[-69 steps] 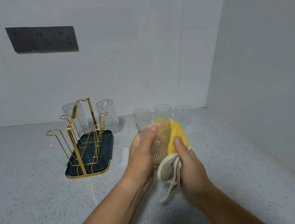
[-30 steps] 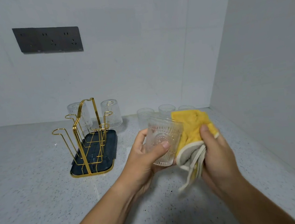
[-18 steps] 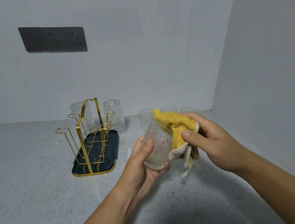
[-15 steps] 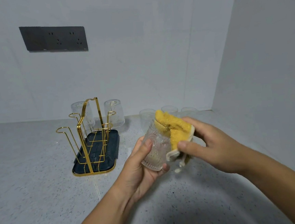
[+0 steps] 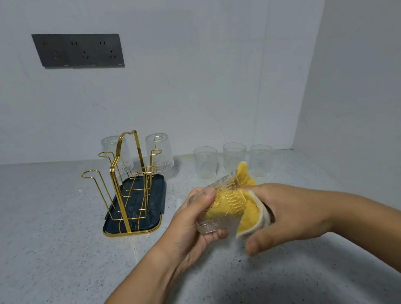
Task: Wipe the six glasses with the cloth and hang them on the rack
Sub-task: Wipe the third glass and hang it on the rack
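Gripping the tilted embossed clear glass (image 5: 220, 207) mid-frame, the left hand (image 5: 189, 228) curls round it. Stuffed inside, the yellow terry cloth (image 5: 249, 211) hides the fingers of the right hand (image 5: 292, 213); its grip is unclear.

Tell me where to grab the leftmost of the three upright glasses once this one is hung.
Take the leftmost upright glass round its side wall, about mid-height, coming from the near side. It stands mouth up on the counter, the wall close behind and the middle glass close beside it on the right, so the front probably gives the freest approach.
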Demonstrator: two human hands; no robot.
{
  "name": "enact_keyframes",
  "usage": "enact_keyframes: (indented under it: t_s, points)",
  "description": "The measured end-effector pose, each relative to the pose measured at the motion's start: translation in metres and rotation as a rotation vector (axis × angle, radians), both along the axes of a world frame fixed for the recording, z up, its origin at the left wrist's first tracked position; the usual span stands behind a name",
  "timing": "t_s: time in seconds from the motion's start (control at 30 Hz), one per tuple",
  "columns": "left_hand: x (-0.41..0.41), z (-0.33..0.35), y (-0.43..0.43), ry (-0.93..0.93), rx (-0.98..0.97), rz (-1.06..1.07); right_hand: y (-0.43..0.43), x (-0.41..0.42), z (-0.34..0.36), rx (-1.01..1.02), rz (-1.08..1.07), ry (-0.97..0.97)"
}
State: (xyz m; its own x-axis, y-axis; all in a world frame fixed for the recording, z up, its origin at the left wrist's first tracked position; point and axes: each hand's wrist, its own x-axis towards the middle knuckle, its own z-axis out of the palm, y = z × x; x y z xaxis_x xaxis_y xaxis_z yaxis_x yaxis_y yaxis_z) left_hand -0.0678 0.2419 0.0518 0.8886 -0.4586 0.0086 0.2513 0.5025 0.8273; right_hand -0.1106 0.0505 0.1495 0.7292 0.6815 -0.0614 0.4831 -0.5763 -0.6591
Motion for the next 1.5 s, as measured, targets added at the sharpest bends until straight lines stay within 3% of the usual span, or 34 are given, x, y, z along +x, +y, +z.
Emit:
enact_keyframes:
  t_s: [0.3,0.4,0.5,0.6,0.73,0.77,0.87,0.97,1.07,1.13,1.2,1.27,1.4,1.43,1.5]
  points:
    - [-0.005,0.015,0.0,0.075,0.112,-0.037,0.01,-0.005,-0.014,-0.4,0.078,-0.378]
    - [-0.009,0.019,-0.005,0.08,0.102,0.03,0.012,-0.002,-0.015,-0.404,0.032,-0.375]
    - [-0.01,0.015,-0.015,0.04,0.061,0.228,0.019,0.003,-0.012,-0.195,0.003,-0.229]
    - [-0.008,0.01,-0.016,-0.134,0.12,0.379,0.02,0.004,-0.012,0.121,-0.016,0.071]
    - [-0.008,0.006,-0.011,-0.274,0.233,0.388,0.013,0.003,-0.025,0.442,-0.15,0.546]
    - [-0.008,0.005,-0.011,-0.264,0.243,0.374,0.012,0.002,-0.028,0.459,-0.162,0.578]
    - [-0.008,0.007,-0.011,-0.132,0.248,0.346,0.016,-0.003,-0.033,0.302,-0.123,0.35]
    - [-0.009,0.016,-0.011,0.087,0.262,0.235,0.014,-0.006,-0.033,-0.021,-0.021,-0.059]
    - [-0.008,0.023,-0.009,0.319,0.288,0.066,0.008,0.004,-0.039,-0.406,0.162,-0.663]
    - [-0.003,0.025,-0.007,0.409,0.295,0.013,0.008,0.013,-0.046,-0.549,0.159,-0.77]
    - [-0.002,0.027,-0.008,0.396,0.27,0.028,0.006,0.017,-0.046,-0.517,0.12,-0.684]
    - [-0.005,0.026,-0.012,0.25,0.257,0.116,0.008,0.017,-0.039,-0.33,0.068,-0.454]
    - [-0.01,0.013,-0.017,-0.341,0.406,0.45,0.007,0.013,-0.032,0.438,-0.174,0.41]
    - [-0.011,0.011,-0.017,-0.445,0.456,0.506,0.008,0.012,-0.033,0.539,-0.211,0.519]
    - [-0.009,0.011,-0.016,-0.478,0.47,0.56,0.013,0.009,-0.032,0.571,-0.254,0.533]
